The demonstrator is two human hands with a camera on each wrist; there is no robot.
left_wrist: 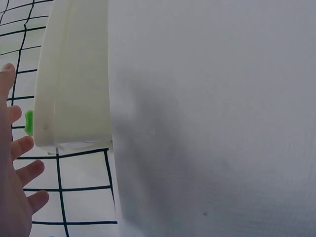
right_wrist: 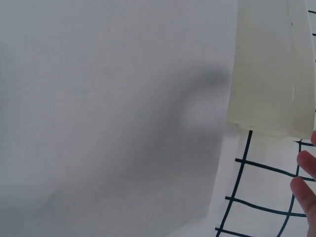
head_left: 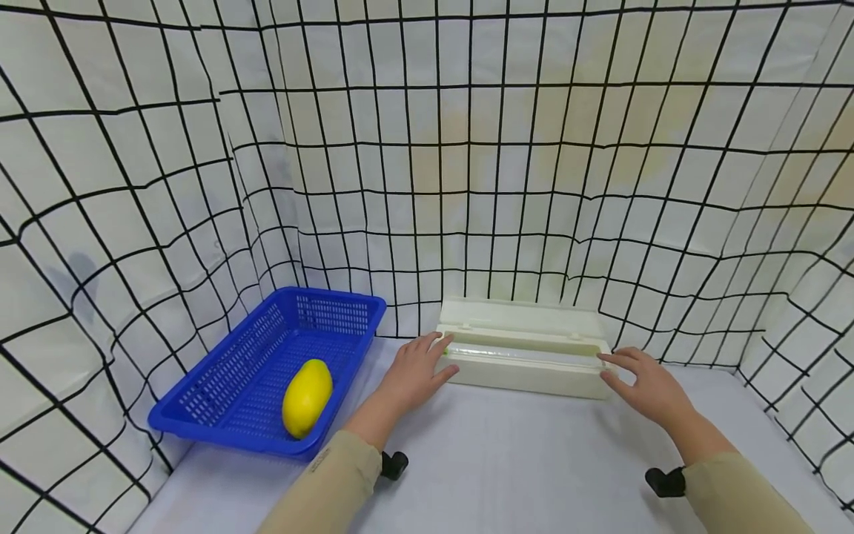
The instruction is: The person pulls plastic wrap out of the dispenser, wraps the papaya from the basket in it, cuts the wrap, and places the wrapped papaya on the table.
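A long cream plastic dispenser box (head_left: 527, 380) sits against the back wall of the table, its lid (head_left: 520, 317) tipped back. Inside lies a roll of clear film (head_left: 523, 354), with a green bit (left_wrist: 29, 122) poking up at the left end. My left hand (head_left: 415, 371) is at the box's left end, fingers spread and thumb near the front corner. At the opposite end, my right hand (head_left: 643, 382) has its fingertips right at the right corner. In the right wrist view only a few fingers (right_wrist: 303, 192) show, beside the box's end.
To the left stands a blue plastic basket (head_left: 233, 386) with perforated sides, holding a yellow oval fruit (head_left: 308, 399). Black grid netting (head_left: 470, 193) over white cloth walls in the back and both sides. White cloth (head_left: 520, 460) covers the table.
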